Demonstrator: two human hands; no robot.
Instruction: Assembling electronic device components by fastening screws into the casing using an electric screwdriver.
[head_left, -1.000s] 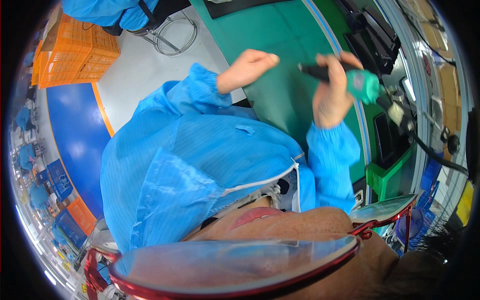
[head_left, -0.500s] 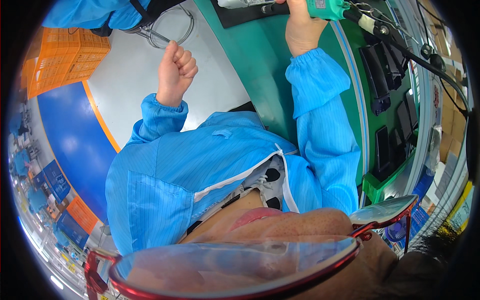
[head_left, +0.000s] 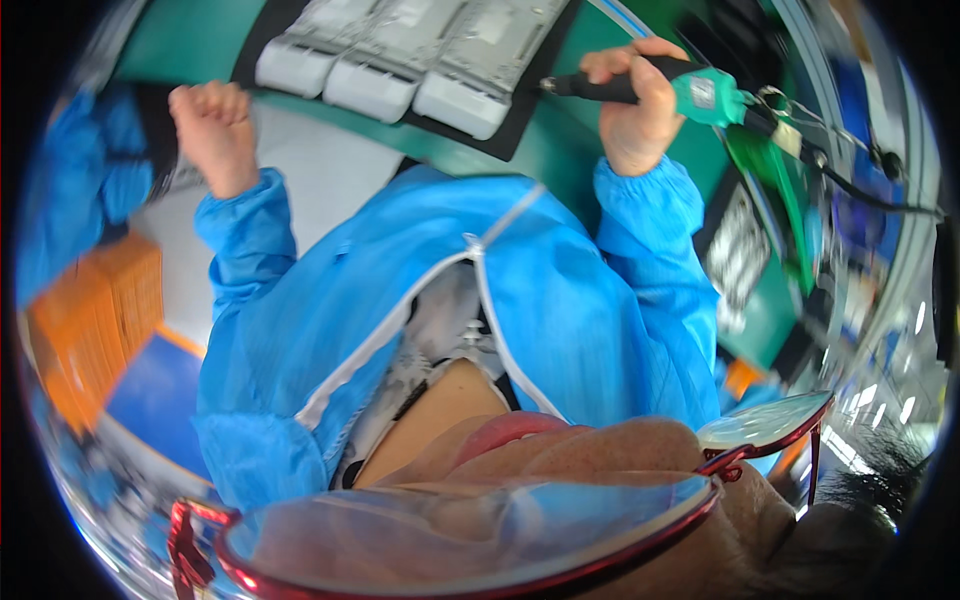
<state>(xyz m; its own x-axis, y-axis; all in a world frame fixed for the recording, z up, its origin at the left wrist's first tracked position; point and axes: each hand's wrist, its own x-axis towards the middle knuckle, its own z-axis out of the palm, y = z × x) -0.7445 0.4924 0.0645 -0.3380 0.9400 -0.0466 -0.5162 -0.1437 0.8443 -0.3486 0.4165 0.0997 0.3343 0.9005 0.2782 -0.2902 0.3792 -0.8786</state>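
Note:
My right hand (head_left: 640,105) is wrapped around the black grip of an electric screwdriver (head_left: 708,97) with a green rear body. Its bit points left, level with the bench, and stays apart from the parts. Three grey-white plastic housings (head_left: 465,104) lie side by side on a black mat (head_left: 520,125), left of the bit. To the left of them, my left hand (head_left: 213,135) is raised with its fingers curled closed. Whatever it may hold is hidden.
The mat lies on a green work surface (head_left: 555,150). A cable (head_left: 870,195) runs from the screwdriver to the right. Blurred dark and silvery parts (head_left: 738,250) lie at the right. Orange crates (head_left: 100,320) stand at the left, below another person's blue sleeve (head_left: 60,200).
The view has swung toward the bench, bringing the three housings into full view. My right hand still holds the screwdriver, now lower in the picture. My left hand, still closed, appears farther left.

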